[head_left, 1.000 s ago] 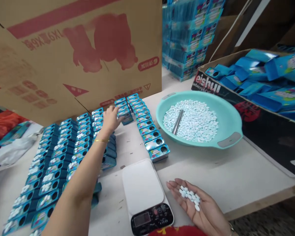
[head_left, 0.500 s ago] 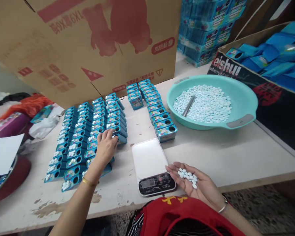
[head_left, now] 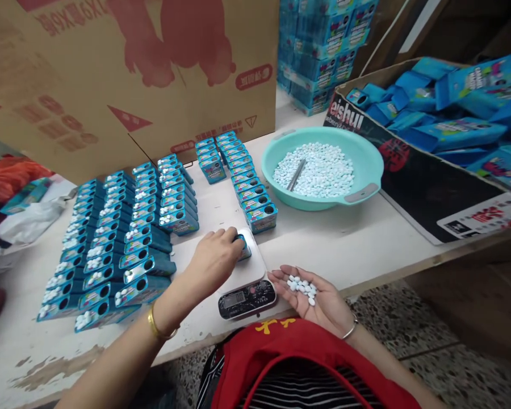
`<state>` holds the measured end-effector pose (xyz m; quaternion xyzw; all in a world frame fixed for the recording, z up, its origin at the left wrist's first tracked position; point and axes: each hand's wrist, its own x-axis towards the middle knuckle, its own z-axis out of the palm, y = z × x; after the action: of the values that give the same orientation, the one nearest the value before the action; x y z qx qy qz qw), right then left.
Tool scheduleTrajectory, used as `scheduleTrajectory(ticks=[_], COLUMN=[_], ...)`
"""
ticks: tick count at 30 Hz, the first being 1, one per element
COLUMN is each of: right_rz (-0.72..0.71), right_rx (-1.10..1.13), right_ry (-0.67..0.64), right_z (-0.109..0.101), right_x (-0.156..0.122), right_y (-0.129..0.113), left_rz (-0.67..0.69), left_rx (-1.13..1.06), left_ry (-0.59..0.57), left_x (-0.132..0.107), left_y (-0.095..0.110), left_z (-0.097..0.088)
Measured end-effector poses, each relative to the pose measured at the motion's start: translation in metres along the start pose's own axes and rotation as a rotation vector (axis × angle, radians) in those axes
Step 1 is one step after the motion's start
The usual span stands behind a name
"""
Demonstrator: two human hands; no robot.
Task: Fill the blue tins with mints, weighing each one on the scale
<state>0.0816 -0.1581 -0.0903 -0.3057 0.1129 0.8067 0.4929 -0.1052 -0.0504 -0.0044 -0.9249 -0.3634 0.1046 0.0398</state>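
My left hand has its fingers closed round a small blue box over the white plate of a digital kitchen scale. Most of that box is hidden by the hand. The scale's display seems to read zero. Palm up, my right hand cups several pale mint candies just right of the scale. To the left stand rows of blue boxes, many with white candies on top beside a round dark hole. A shorter row of blue boxes stands behind the scale.
A turquoise basin full of white candies, with a grey metal tool in it, stands at right. Beyond it a black carton holds blue boxes. A large cardboard box and wrapped stacks line the back.
My left hand has moved right from the rows to the scale, carrying a blue box. My right hand still cups the candies. The view has turned to the right.
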Motion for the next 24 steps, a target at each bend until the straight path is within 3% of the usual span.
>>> scheduleTrajectory(ticks=[2, 5, 10, 13, 16, 24], right_rz=[-0.003, -0.012, -0.030, -0.024, -0.006, -0.001], right_rx=[0.003, 0.000, 0.005, 0.004, -0.011, -0.042], right_ry=[-0.001, -0.002, 0.021, 0.030, 0.032, 0.045], right_z=[-0.002, -0.005, -0.011, -0.013, -0.012, -0.008], right_x=[0.000, 0.000, 0.002, 0.004, 0.007, 0.010], right_y=[-0.002, -0.006, -0.011, -0.013, -0.012, -0.010], left_rz=[0.011, -0.038, -0.339, -0.475, -0.523, -0.363], left_rx=[-0.052, -0.200, -0.376, -0.416, -0.449, -0.483], left_ry=[0.024, 0.172, 0.428, 0.446, 0.399, 0.431], left_x=[-0.001, -0.014, -0.049, -0.067, -0.077, -0.074], left_y=[-0.004, -0.019, -0.045, -0.052, -0.055, -0.046], left_z=[-0.004, -0.020, -0.033, -0.023, -0.006, 0.016])
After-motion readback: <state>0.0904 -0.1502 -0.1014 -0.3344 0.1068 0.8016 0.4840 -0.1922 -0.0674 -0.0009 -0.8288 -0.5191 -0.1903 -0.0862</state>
